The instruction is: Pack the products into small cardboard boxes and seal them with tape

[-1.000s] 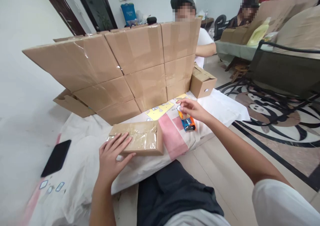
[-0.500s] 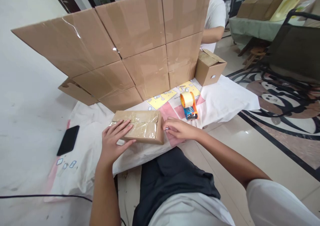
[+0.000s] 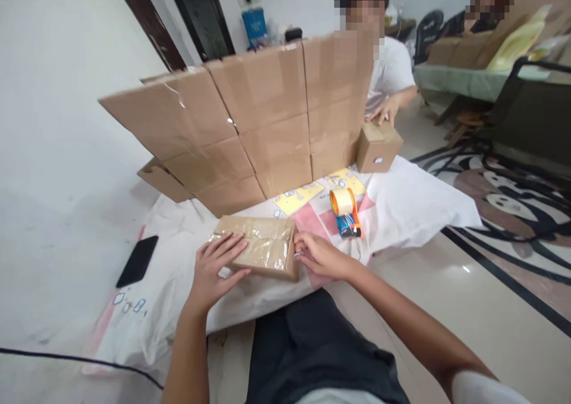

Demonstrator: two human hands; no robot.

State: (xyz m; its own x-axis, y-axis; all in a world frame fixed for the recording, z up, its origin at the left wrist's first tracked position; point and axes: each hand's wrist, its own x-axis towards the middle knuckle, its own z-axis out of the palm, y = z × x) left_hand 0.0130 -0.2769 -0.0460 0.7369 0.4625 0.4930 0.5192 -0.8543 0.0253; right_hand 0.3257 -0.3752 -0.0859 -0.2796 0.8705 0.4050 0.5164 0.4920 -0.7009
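Observation:
A small cardboard box (image 3: 263,244) sealed with shiny clear tape lies in front of me on the cloth-covered table. Across its left end rests my left hand (image 3: 219,267), fingers spread flat on the top and thumb along the near side. My right hand (image 3: 319,255) is at the box's right end, fingertips pinched together against that face. A tiny pale bit shows at those fingertips, too small to name. Beyond my right hand, an orange and blue tape dispenser (image 3: 348,212) with a wide tape roll stands on the cloth.
Large joined cardboard boxes (image 3: 267,124) form a tall wall behind the work area. A co-worker's hand (image 3: 387,110) rests on another small carton (image 3: 379,148) at the far right. A black phone (image 3: 137,261) lies at left on the white cloth (image 3: 419,196).
The view has tilted upward, showing more of the co-worker. Their hand is now on the far carton, whose top flaps look flatter. Both my hands keep their places at the box.

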